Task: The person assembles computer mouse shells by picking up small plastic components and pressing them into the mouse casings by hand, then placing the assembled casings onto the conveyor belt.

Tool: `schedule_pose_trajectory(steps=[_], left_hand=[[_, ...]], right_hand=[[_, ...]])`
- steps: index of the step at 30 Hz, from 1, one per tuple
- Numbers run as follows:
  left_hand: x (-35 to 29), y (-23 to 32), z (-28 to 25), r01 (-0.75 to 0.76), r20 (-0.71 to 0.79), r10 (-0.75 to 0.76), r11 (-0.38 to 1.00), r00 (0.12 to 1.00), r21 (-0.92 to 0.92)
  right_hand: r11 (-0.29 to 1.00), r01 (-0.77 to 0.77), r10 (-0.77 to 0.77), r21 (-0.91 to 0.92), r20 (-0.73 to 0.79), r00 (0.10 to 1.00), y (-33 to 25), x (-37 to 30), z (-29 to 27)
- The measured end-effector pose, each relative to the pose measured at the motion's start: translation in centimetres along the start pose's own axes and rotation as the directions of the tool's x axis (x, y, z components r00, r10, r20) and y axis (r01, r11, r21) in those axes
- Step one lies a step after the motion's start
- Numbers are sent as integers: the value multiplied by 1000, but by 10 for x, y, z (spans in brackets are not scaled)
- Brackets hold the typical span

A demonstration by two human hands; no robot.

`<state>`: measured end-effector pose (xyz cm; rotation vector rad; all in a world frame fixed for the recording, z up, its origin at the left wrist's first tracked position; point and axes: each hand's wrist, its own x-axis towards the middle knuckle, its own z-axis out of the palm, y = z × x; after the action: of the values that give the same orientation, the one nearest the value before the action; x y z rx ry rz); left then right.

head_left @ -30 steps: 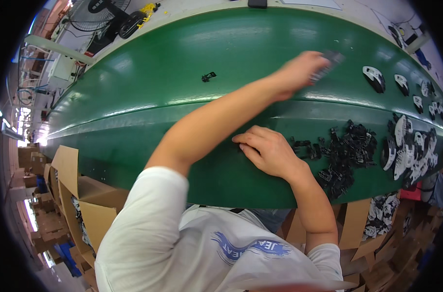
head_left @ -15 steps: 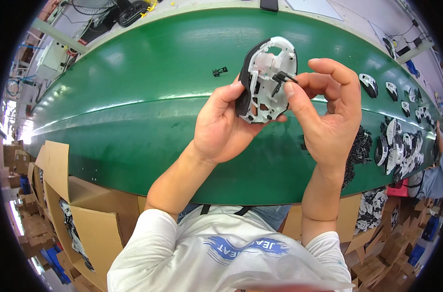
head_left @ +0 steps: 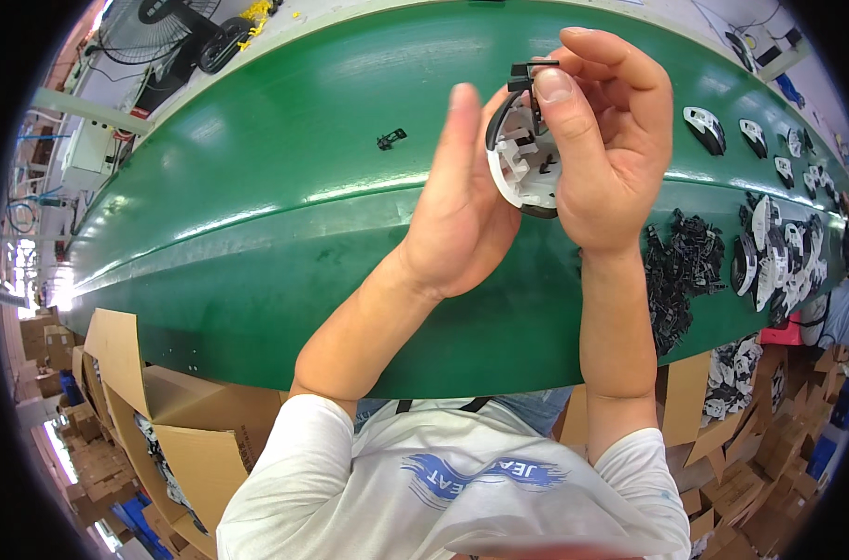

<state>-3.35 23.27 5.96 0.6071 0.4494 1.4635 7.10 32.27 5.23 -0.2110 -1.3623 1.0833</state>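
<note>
Between my hands, a black-and-white mouse shell stands tilted with its hollow inner side showing. My left hand cradles it from the left and behind; the thumb points up, off the shell, and the other fingers are mostly hidden. My right hand pinches a small black plastic part between thumb and forefinger at the shell's upper end. Whether that part is seated in the shell, I cannot tell. A similar loose black part lies on the green table to the left.
On the green table, a pile of black parts and a heap of shells lie to the right. More shells sit behind them. Cardboard boxes flank me. A black fan stands far left.
The shell has been turned more upright and raised slightly away from me. My left thumb has come off its edge. My right hand has moved up with the black part to the shell's upper end.
</note>
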Motion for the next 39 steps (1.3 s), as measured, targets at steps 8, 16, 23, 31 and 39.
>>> schedule_pose_trajectory(steps=[8,16,23,31,39], left_hand=[[18,16,-25,-190,86,192,981,978,-27],[13,9,-26,-276,-2,278,955,961,112],[11,7,-21,-303,-6,309,935,951,182],[9,15,-20,-267,7,273,935,962,235],[7,1,-22,-175,27,189,837,982,518]], right_hand=[[987,-43,51,-154,50,997,-38,14,-23],[766,190,-95,-614,184,978,-18,6,-8],[759,327,-311,-563,127,942,-2,6,-3],[669,288,-126,-685,277,953,-26,9,-12],[645,135,84,-753,245,966,-46,4,-14]])
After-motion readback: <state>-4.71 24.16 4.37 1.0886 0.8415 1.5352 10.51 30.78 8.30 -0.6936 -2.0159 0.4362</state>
